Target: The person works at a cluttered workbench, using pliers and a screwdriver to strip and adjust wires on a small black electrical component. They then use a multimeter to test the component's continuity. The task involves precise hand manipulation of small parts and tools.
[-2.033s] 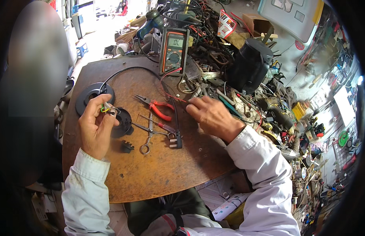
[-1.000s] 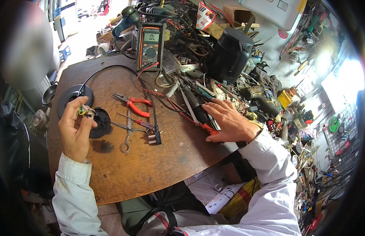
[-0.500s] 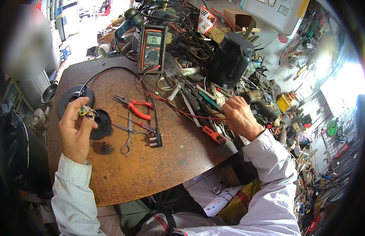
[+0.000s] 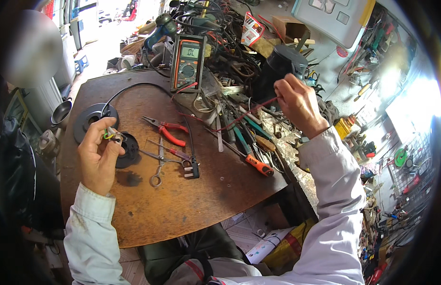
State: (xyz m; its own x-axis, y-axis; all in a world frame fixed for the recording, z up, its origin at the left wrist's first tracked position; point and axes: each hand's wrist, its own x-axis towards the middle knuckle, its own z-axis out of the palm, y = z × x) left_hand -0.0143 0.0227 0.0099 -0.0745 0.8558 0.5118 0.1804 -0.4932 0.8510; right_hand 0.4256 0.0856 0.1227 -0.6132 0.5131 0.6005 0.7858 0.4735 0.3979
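My left hand (image 4: 98,154) is raised over the left side of the round wooden table (image 4: 182,209) and pinches the stripped end of a black cable (image 4: 130,88), with small yellow-green wires (image 4: 110,135) showing at my fingertips. Under it lie two black round discs (image 4: 90,118). My right hand (image 4: 296,102) is lifted at the right, above the cluttered table edge, and grips a red test lead (image 4: 239,118) that runs back toward the orange-framed multimeter (image 4: 187,61). Red-handled pliers (image 4: 168,130), scissors (image 4: 158,164) and a black plug (image 4: 193,168) lie between my hands.
An orange-handled screwdriver (image 4: 251,161) and green-handled tools (image 4: 239,135) lie at the table's right edge. Behind stand a black cylinder (image 4: 277,71), tangled wires and a power drill (image 4: 161,26). A littered bench runs along the right; a metal pot (image 4: 61,111) sits at the left.
My right hand left the table by the orange screwdriver, took the red test lead and rose up and back toward the black cylinder. My left hand kept holding the cable end.
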